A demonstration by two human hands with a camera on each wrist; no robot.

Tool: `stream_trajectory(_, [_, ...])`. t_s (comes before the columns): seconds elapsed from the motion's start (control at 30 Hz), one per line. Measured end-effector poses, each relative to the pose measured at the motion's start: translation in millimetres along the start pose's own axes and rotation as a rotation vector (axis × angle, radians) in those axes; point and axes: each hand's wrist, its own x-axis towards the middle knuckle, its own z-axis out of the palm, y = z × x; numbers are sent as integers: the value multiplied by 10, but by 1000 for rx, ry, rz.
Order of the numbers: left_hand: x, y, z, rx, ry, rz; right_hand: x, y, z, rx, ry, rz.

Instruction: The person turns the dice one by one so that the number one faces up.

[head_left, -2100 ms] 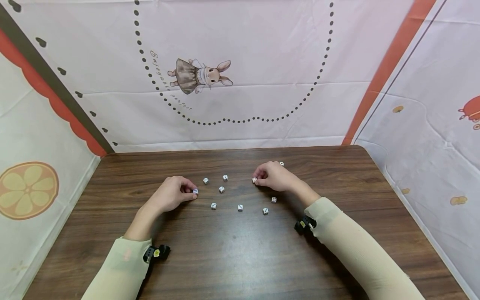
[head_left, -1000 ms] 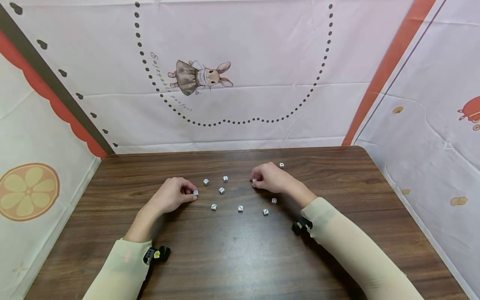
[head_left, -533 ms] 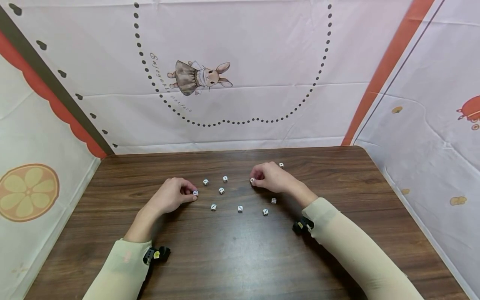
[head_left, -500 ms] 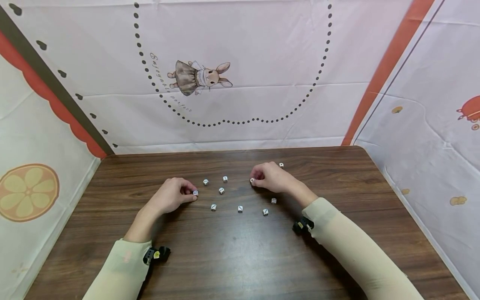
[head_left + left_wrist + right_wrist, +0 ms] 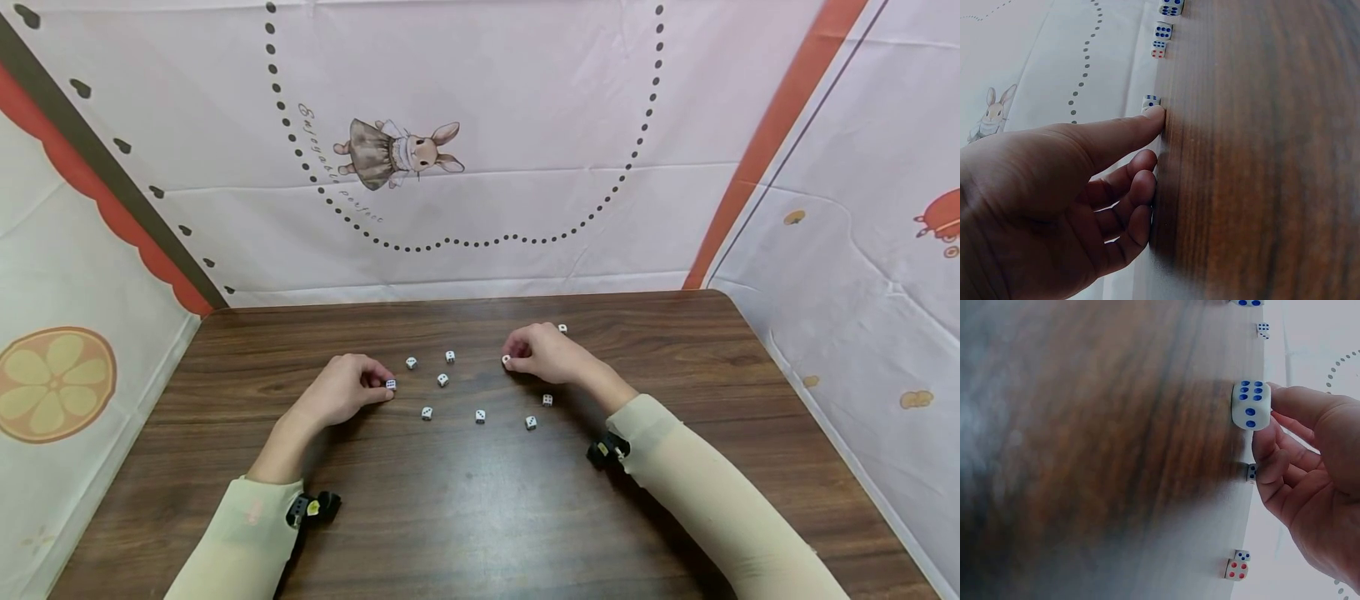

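My left hand point(image 5: 347, 389) pinches a small white die point(image 5: 391, 385) between thumb and index finger, close over the table. In the left wrist view this die shows blue pips just past the thumb tip, and the other fingers are loosely bent. To the right, my right hand point(image 5: 546, 353) holds another white die point(image 5: 506, 359) at its fingertips, a dark pip facing the head camera. A nearer die point(image 5: 1251, 405) with blue pips overlaps those fingertips in the right wrist view, where the pinched die is hidden.
Several more white dice lie scattered on the brown wooden table point(image 5: 465, 508): one die point(image 5: 442, 380) between the hands, another point(image 5: 480, 417) at the front, one point(image 5: 547, 401) below my right wrist, one point(image 5: 562, 328) behind it. A printed cloth point(image 5: 525, 150) hangs beyond the table's back edge.
My right hand has shifted slightly left, and its die has turned between the fingers, showing a different face. My left hand and the dice lying on the table have stayed put.
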Motion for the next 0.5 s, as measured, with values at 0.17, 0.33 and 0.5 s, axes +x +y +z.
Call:
stream_trajectory(0.17, [-4,12,-6,1,-2,-4,1,7,7,-5,0,5])
stream_trajectory(0.33, [-10,27,-11,-1,-4,-5,1,8,7,-7,-2,14])
stream_trajectory(0.5, [-7,31,-15,-3,-6,-12,1,10,3,-9,-4,21])
